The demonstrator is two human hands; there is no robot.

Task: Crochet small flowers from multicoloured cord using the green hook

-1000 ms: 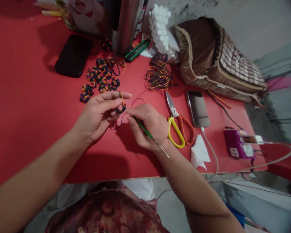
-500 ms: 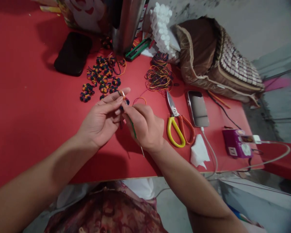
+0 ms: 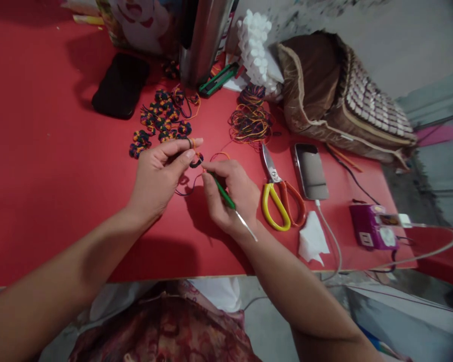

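Observation:
Between the thumb and fingers of my left hand (image 3: 162,173) is a small dark crochet piece (image 3: 197,161), with yarn looped over the raised index finger. My right hand (image 3: 230,193) is closed round the green grip of a crochet hook (image 3: 225,195); its bare metal end points back toward my wrist, while the other tip is by the crochet piece. A strand of yarn (image 3: 186,192) curves below the piece. Just beyond my left hand lie several small multicoloured crochet flowers (image 3: 162,118). A loose tangle of dark and orange yarn (image 3: 251,120) sits further back.
Right of my hands lie scissors (image 3: 275,176) with yellow and orange handles, a plugged-in phone (image 3: 310,171), crumpled tissue (image 3: 313,238) and a purple box (image 3: 370,229). A black case (image 3: 121,85), metal cylinder (image 3: 202,45), green cutter (image 3: 219,79) and brown bag (image 3: 317,75) stand behind.
My right hand has drawn slightly right and away from my left, and the hook has turned so more of its green grip shows. The dark crochet piece is less covered.

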